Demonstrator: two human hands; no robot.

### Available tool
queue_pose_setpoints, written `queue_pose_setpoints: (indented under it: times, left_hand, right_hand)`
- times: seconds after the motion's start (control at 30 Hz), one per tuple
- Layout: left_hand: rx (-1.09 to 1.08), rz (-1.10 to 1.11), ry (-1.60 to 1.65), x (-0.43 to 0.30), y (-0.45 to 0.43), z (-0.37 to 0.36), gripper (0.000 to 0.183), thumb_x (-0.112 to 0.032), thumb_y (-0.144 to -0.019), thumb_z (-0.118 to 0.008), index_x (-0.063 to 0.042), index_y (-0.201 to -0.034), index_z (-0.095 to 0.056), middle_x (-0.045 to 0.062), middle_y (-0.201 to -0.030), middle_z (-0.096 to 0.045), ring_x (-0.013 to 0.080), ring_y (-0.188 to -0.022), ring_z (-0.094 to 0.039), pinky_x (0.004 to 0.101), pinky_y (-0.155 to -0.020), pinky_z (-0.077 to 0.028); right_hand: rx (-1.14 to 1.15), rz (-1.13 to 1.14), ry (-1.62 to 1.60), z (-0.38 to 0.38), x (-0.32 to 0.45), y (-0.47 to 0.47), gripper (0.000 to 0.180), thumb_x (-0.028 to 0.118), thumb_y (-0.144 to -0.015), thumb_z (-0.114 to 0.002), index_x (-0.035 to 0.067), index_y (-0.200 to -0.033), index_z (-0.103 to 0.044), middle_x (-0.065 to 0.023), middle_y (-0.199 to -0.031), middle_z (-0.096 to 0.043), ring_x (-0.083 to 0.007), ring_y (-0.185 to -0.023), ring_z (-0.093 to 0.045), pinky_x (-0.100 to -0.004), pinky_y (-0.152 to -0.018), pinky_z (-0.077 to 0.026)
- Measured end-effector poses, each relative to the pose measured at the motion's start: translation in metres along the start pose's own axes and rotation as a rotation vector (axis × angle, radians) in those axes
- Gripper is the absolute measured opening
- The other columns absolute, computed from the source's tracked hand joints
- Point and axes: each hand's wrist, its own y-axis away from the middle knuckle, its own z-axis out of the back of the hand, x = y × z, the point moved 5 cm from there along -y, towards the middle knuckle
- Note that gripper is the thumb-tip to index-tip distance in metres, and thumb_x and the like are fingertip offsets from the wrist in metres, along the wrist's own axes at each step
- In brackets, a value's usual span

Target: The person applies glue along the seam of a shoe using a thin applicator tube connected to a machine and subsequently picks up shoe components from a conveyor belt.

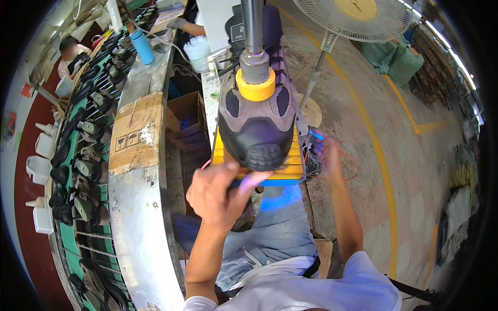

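A grey and black shoe [256, 130] with a black toe cap points towards me on a yellow ribbed pad [293, 165] of a machine. From above, a metal press rod [253, 31] with a yellow ring [255, 87] at its lower end bears on or hangs just over the shoe's upper. My left hand [220, 194] is at the toe, thumb just below it and a finger along its left side; whether it grips cannot be told. To the right of the pad, my right hand [330, 153] is blurred beside a blue-lit part [315, 135] on the machine's side.
On the left, a metal bench [140, 217] carries flattened cardboard [136, 134] and a blue bottle [142, 46]. Beyond it, a green conveyor rack [72, 155] holds several shoes, and a person [72, 56] sits there. A standing fan [328, 41] is at the right. Another person's gloved hand [177, 24] shows far ahead.
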Motion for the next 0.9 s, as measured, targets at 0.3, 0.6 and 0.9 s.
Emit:
queue_pose_setpoints:
  times: [0.3, 0.6, 0.9]
  left_hand:
    - [0.134, -0.376, -0.075, -0.036, -0.021, -0.015, 0.046, -0.017, -0.080, -0.084, -0.026, -0.125, -0.079, -0.006, -0.073, -0.054, 0.0087, -0.055, -0.043, 0.0249, -0.052, -0.027]
    - [0.069, -0.317, -0.092, -0.038, -0.023, -0.013, 0.042, -0.011, -0.082, -0.082, -0.020, -0.124, -0.079, -0.006, -0.069, -0.054, 0.0076, -0.052, -0.042, 0.0233, -0.049, -0.027]
    - [0.126, -0.303, -0.078, -0.037, -0.024, -0.011, 0.041, -0.012, -0.083, -0.082, -0.021, -0.123, -0.079, -0.006, -0.069, -0.054, 0.0076, -0.051, -0.044, 0.0236, -0.048, -0.029]
  right_hand:
    - [0.512, 0.458, 0.047, -0.094, 0.217, 0.108, 0.052, 0.028, -0.098, -0.044, -0.014, -0.114, -0.070, -0.0034, -0.073, -0.053, -0.0118, -0.064, -0.045, -0.0285, -0.058, -0.036]
    - [0.698, 0.551, 0.539, -0.174, 0.254, 0.150, 0.048, 0.030, -0.092, -0.045, -0.006, -0.088, -0.077, -0.0099, -0.058, -0.059, -0.0124, -0.047, -0.050, -0.0279, -0.045, -0.037]
    - [0.768, 0.682, 0.585, -0.185, 0.249, 0.151, 0.044, 0.027, -0.091, -0.048, -0.005, -0.087, -0.078, -0.0108, -0.061, -0.065, -0.0124, -0.046, -0.055, -0.0271, -0.044, -0.039]
